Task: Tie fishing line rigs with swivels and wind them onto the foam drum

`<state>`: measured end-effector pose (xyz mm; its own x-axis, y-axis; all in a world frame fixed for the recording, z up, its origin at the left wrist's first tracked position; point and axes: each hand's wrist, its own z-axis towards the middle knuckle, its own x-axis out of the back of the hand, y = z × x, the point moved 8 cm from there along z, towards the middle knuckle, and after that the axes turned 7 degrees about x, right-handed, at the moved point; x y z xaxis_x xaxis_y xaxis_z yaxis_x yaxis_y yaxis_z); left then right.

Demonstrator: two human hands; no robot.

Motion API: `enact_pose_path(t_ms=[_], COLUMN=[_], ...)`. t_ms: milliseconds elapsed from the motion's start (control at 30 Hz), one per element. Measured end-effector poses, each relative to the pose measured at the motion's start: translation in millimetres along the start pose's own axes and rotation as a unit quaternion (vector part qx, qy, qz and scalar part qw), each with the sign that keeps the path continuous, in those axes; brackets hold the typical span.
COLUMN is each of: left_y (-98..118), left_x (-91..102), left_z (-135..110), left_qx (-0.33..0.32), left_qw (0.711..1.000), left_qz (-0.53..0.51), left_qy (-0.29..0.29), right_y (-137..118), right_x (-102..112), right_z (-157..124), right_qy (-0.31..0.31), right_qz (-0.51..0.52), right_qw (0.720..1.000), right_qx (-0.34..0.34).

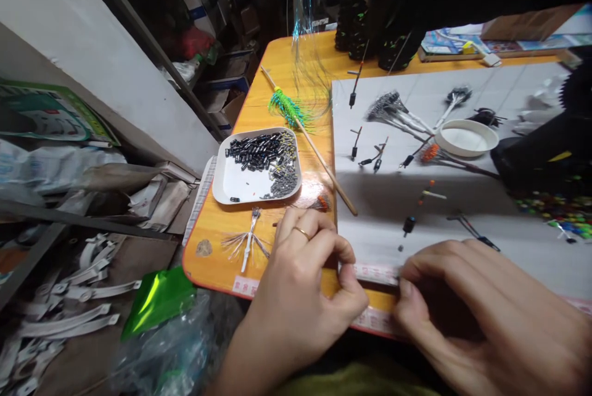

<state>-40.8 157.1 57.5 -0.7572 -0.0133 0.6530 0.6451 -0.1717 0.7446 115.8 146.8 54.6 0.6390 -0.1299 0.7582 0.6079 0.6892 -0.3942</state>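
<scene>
My left hand (314, 276), with a ring on one finger, is over the table's front edge. Its thumb and index finger are curled towards each other in a pinch; what they hold, if anything, is too fine to see. To its right, my right hand (481, 313) pinches something small and dark at the fingertips that I cannot make out. Just beyond the fingers, on the white board (379, 198), is a small black weight-like piece (409, 225) with an orange-tipped stem piece behind it. A thin dark rig piece (476, 232) lies beyond my right hand.
A white tray (234, 183) holds black cylinders and small grey pieces. Beside it lies a wooden stick (326, 168) wrapped in green strands. White-stemmed bundles (393, 109), a round white dish (467, 139) and colourful beads (564, 214) lie on the board. A measuring tape (372, 320) runs along the table edge.
</scene>
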Motion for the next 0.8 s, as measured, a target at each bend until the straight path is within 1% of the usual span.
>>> enact_pose_path(t_ms=[133,467,633,800], left_y=[0,4,4,4], left_x=[1.6,2.1,2.2,2.9], left_z=[-2,1,0,1], left_qx=[-0.004,-0.018,-0.018,-0.019], left_qw=[1.0,0.999,0.999,0.999], left_qz=[0.004,0.015,0.019,0.017], left_qy=[0.005,0.024,0.024,0.024], right_y=[0,2,1,1], right_x=[1,10,13,11], right_z=[-2,-6,-5,-6], right_qy=[-0.023,-0.012,-0.001,-0.003], right_qz=[-0.02,-0.038,-0.047,-0.035], right_qw=[0.999,0.999,0.998,0.999], right_qx=[0.022,-0.019,-0.037,-0.024])
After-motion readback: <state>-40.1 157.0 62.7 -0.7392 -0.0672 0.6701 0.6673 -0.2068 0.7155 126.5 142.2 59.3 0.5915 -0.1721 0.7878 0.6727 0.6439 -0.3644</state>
